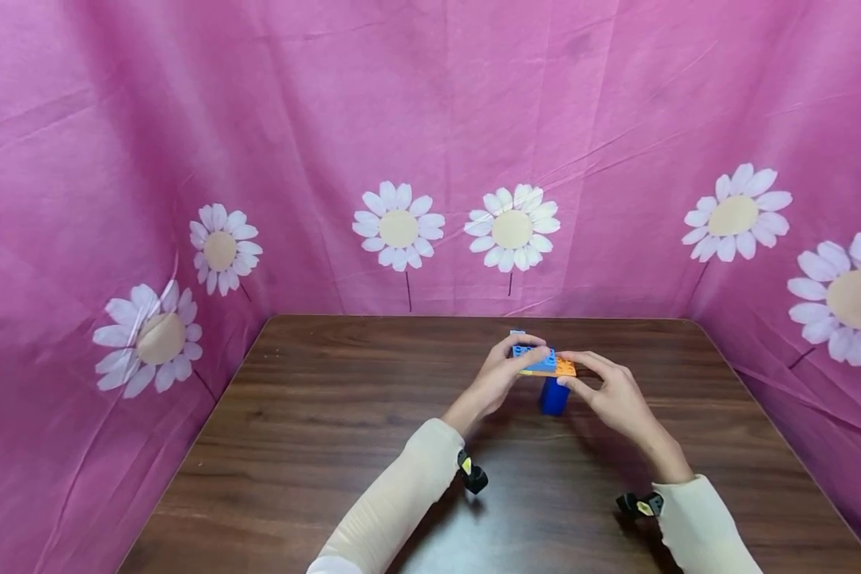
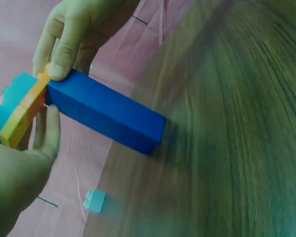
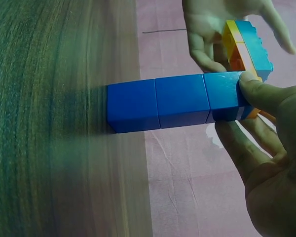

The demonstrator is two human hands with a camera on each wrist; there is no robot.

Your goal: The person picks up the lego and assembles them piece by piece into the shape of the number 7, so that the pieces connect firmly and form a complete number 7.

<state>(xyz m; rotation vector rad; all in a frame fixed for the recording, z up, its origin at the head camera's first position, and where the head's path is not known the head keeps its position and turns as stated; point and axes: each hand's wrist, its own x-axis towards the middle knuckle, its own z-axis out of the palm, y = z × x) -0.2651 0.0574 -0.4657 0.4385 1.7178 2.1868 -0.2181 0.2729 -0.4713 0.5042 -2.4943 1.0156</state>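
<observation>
A tower of blue bricks (image 3: 158,103) stands upright on the table. Across its top lies a layer with an orange brick (image 1: 566,367) and a yellow brick (image 2: 14,129), which juts out past the tower to the left. Above the yellow part sits a light blue brick (image 1: 533,359). My left hand (image 1: 493,379) is around this overhanging end, fingers curled below the yellow brick and thumb over the light blue one. With thumb and fingers, my right hand (image 1: 613,399) pinches the tower's top at the orange brick.
Behind my left hand, a loose pale blue brick (image 2: 94,201) stands on the brown wooden table (image 1: 316,446). A pink cloth (image 1: 316,159) printed with white daisies hangs along the table's back and sides. Both wrists carry black straps.
</observation>
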